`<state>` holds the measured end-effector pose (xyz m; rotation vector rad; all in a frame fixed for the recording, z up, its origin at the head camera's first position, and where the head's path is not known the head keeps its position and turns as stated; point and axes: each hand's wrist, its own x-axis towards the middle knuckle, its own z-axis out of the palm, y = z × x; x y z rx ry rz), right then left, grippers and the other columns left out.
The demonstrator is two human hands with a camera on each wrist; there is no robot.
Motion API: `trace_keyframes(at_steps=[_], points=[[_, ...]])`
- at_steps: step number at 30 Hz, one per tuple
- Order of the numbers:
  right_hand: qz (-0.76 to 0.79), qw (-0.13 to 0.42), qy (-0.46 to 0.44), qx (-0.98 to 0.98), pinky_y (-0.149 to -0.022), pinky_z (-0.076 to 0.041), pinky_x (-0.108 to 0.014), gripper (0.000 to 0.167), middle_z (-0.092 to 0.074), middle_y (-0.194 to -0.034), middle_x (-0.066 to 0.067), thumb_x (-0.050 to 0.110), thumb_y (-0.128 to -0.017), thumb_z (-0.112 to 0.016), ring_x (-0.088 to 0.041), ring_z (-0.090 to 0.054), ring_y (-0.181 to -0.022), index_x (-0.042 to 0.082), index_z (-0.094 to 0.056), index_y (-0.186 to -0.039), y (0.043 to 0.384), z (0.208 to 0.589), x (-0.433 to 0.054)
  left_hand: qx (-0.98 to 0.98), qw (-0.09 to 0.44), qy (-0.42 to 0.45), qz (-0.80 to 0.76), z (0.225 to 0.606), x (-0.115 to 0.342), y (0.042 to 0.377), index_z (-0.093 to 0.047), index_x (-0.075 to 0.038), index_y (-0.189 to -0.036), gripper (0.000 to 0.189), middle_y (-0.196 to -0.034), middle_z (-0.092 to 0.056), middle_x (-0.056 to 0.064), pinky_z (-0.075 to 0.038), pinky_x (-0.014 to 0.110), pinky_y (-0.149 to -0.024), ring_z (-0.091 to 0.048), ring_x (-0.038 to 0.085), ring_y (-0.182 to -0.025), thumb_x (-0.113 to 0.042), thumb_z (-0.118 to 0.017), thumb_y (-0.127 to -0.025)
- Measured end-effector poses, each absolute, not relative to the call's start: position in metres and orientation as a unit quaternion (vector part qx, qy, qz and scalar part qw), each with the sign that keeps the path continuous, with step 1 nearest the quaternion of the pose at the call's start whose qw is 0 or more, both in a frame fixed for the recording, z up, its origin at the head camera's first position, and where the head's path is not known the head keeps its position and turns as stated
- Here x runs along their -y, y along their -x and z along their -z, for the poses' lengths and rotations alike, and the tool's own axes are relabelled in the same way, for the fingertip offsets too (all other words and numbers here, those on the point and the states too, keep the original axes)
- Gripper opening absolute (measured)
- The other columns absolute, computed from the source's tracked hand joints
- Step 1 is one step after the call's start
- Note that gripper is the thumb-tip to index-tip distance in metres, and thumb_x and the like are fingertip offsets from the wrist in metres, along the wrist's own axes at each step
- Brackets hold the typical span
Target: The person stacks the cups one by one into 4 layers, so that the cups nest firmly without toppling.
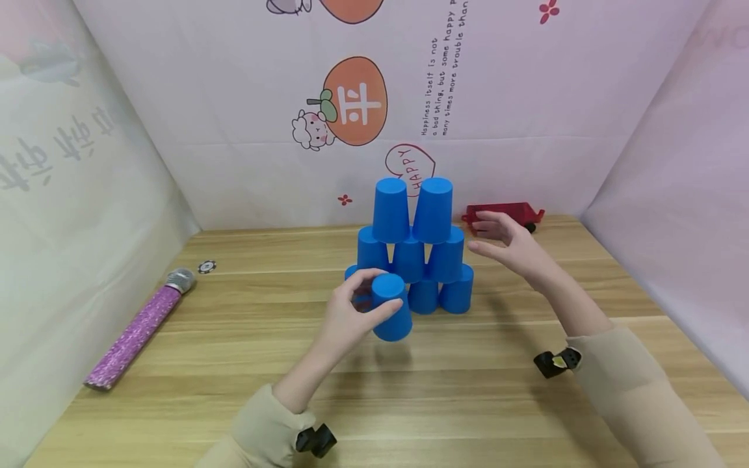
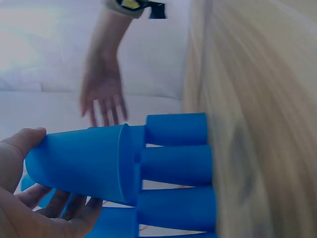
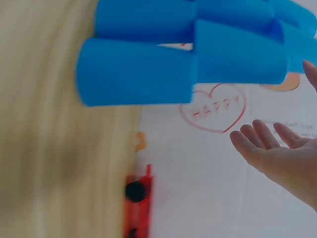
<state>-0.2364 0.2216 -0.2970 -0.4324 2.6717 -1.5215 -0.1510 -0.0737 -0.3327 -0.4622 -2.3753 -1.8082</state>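
My left hand (image 1: pixel 351 315) grips a blue cup (image 1: pixel 393 318), mouth down, above the table in front of a stack of blue cups. In the left wrist view the thumb and fingers of the left hand (image 2: pixel 47 208) curl round the held cup (image 2: pixel 79 161). The stack rises in three tiers: several cups at the bottom, three in the middle (image 1: pixel 408 260), and two on top (image 1: pixel 433 211), all upside down. To the right of the stack, my right hand (image 1: pixel 510 244) has its fingers spread and holds nothing. The right wrist view shows this hand (image 3: pixel 282 153) apart from the cups (image 3: pixel 136 72).
A pink glittery microphone (image 1: pixel 140 331) lies at the table's left, with a small poker chip (image 1: pixel 207 266) near its head. Behind the right hand is a red toy wagon (image 1: pixel 515 211), against the printed back cloth (image 1: pixel 246 175). The wooden table (image 1: pixel 257 364) meets white cloth sides.
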Motion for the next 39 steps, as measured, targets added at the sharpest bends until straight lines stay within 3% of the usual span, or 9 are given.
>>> trace_keyframes(at_steps=[6,21,39], points=[[0.5,0.045,0.139,-0.853,-0.105,-0.032,-0.062,0.072,-0.036,-0.147,-0.019,0.035,-0.091,-0.061,-0.04,-0.033,-0.135,0.011,-0.023,-0.147,0.232,0.327,-0.237,0.792,0.082,0.152,0.585,0.309,0.083,0.148,-0.058,-0.018,-0.12,0.042,-0.122,-0.062,0.003,-0.051,0.046,-0.092,-0.06,0.024,-0.107,-0.027,-0.074,-0.082],[0.515,0.089,0.137,-0.841,-0.104,-0.039,-0.054,0.064,-0.04,-0.144,-0.023,0.029,-0.092,-0.06,-0.04,-0.041,-0.131,0.005,-0.031,-0.144,0.231,0.375,-0.234,0.786,0.131,0.201,0.57,0.243,0.095,0.16,-0.056,-0.015,-0.124,0.044,-0.121,-0.061,0.003,-0.051,0.041,-0.093,-0.06,0.02,-0.107,-0.027,-0.07,-0.084],[0.488,0.1,0.132,-0.857,-0.098,-0.047,-0.048,0.062,-0.05,-0.133,-0.025,0.028,-0.089,-0.064,-0.038,-0.05,-0.12,-0.002,-0.038,-0.137,0.239,0.378,-0.221,0.789,0.154,0.205,0.558,0.177,0.088,0.192,-0.055,-0.018,-0.128,0.05,-0.124,-0.06,0.004,-0.055,0.041,-0.086,-0.061,0.019,-0.108,-0.036,-0.069,-0.083]])
